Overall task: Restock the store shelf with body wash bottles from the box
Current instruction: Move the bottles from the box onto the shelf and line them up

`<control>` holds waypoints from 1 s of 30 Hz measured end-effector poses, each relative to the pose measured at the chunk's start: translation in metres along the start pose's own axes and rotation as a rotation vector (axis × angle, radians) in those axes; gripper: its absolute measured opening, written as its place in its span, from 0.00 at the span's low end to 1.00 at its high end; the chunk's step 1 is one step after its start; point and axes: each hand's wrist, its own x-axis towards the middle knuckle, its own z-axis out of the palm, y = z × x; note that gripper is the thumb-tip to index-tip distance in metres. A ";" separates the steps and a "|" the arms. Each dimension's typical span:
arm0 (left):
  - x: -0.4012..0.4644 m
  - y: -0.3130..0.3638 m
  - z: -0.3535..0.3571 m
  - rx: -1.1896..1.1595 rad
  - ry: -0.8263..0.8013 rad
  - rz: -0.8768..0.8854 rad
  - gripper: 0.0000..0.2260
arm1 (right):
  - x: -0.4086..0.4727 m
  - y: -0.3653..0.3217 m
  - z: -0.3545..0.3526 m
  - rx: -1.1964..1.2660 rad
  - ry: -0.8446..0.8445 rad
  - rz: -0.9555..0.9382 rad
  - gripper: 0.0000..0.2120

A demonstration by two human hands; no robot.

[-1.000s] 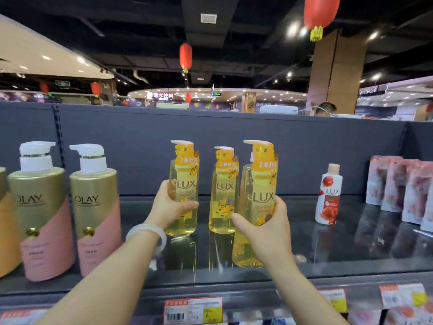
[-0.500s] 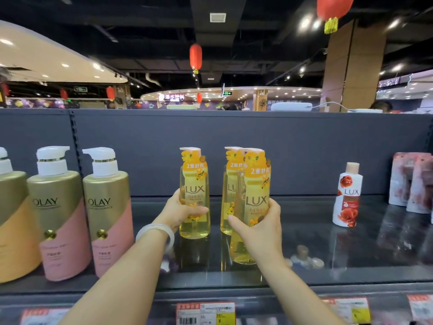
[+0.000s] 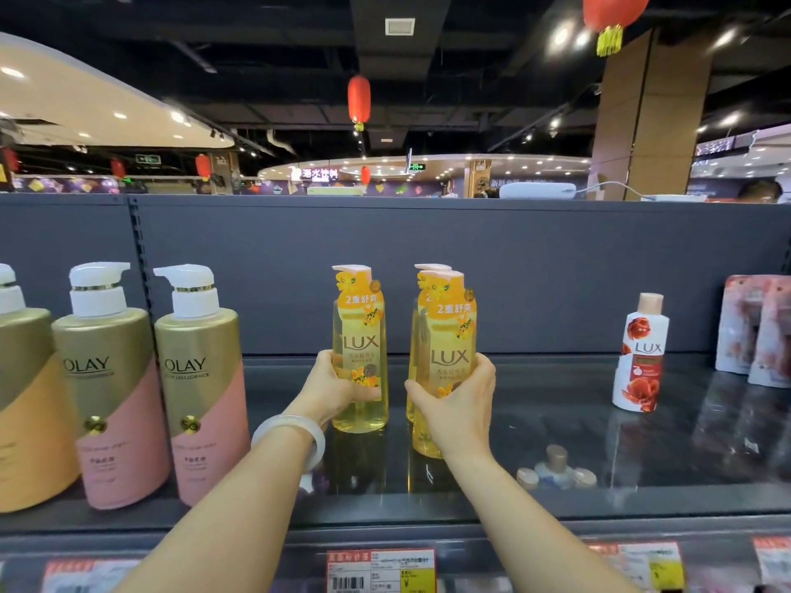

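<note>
Three yellow LUX body wash pump bottles stand upright on the dark glossy shelf (image 3: 556, 404). My left hand (image 3: 331, 389) grips the left yellow bottle (image 3: 361, 331) around its lower body. My right hand (image 3: 460, 400) holds the front right yellow bottle (image 3: 449, 336), which stands directly in front of a third yellow bottle (image 3: 417, 327) and hides most of it. A white bangle sits on my left wrist. The box is out of view.
Large gold and pink OLAY pump bottles (image 3: 199, 378) stand at the left. A small white and red LUX bottle (image 3: 640, 357) stands at the right, with pink pouches (image 3: 757, 331) beyond it. Price tags (image 3: 381, 569) line the shelf's front edge.
My right hand has pushed its bottle back and to the right, in line in front of the rear bottle. The left bottle has stayed put under my left hand.
</note>
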 end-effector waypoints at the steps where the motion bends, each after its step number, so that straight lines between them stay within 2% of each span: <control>1: 0.001 -0.001 0.001 -0.008 0.004 -0.002 0.30 | 0.001 0.000 0.001 -0.005 0.000 -0.003 0.39; 11: -0.002 -0.001 0.004 -0.025 0.027 -0.008 0.33 | 0.000 0.002 0.008 -0.029 0.024 0.012 0.42; 16: -0.009 0.000 0.003 -0.039 0.035 -0.005 0.45 | -0.001 -0.001 0.005 -0.111 0.021 0.055 0.48; 20: -0.017 -0.002 0.003 0.041 0.107 -0.049 0.56 | -0.005 -0.004 -0.005 -0.161 0.008 0.077 0.53; 24: -0.033 -0.001 0.005 0.181 0.196 -0.039 0.55 | -0.014 -0.010 -0.011 -0.206 0.013 0.023 0.52; 30: -0.062 0.005 0.009 0.394 0.177 0.058 0.52 | -0.043 -0.019 -0.014 -0.342 0.014 -0.134 0.49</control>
